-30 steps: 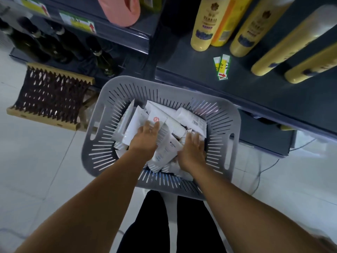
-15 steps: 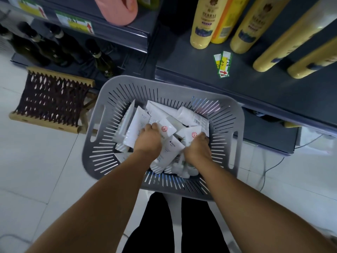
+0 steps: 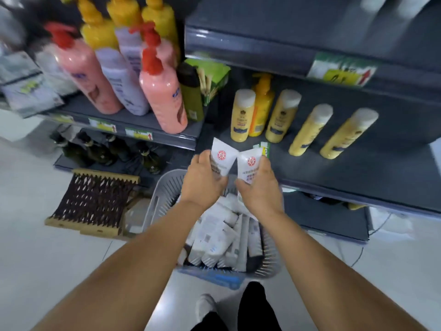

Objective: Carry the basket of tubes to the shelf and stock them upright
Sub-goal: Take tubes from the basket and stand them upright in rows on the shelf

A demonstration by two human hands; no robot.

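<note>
A grey slotted basket (image 3: 156, 206) stands on the floor below my arms, with several white tubes (image 3: 214, 237) lying in it. My left hand (image 3: 202, 181) grips one white tube (image 3: 222, 156) with a red round logo, crimped end up. My right hand (image 3: 259, 187) grips a second white tube (image 3: 249, 162) of the same kind beside it. Both tubes are raised above the basket, at the front edge of the dark grey shelf (image 3: 346, 173).
Yellow bottles (image 3: 241, 115) stand in a row at the back of that shelf. Pink and purple pump bottles (image 3: 162, 96) fill the shelf to the left. Dark glass bottles (image 3: 100, 149) sit low down. A woven stool (image 3: 95, 201) stands left of the basket.
Both hands have risen out of the basket, each with a white tube, toward the shelf. The camera has tilted up, showing more of the shelves.
</note>
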